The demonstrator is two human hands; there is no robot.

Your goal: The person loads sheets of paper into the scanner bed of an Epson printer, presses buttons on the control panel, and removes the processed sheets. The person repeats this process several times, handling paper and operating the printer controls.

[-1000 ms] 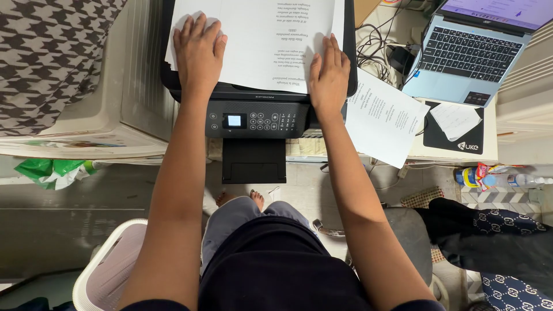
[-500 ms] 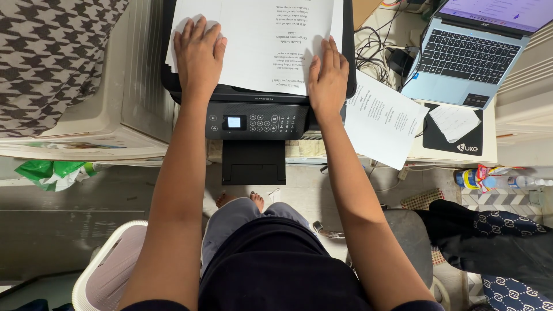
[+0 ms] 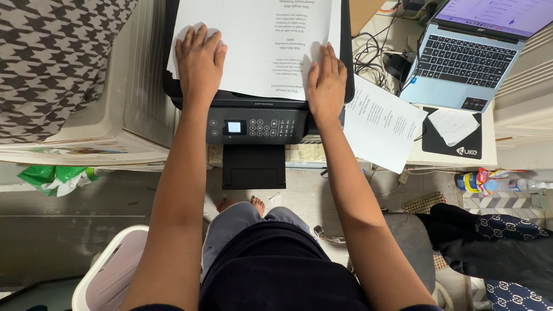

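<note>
A black printer stands in front of me with a white printed sheet lying on its top. My left hand rests flat on the sheet's left near corner, fingers spread. My right hand lies flat at the sheet's right near edge, partly on the printer top. Neither hand grips anything. Below the sheet are the printer's small screen and button panel, and its black output tray sticks out toward me.
A second printed sheet lies right of the printer. An open laptop, a black mouse pad with a folded paper and a tangle of cables sit at the right. A houndstooth cloth covers the left. A white basket stands below.
The view has shifted slightly, so printer and hands sit a little lower in frame. Both hands stay flat on the sheet in the same places.
</note>
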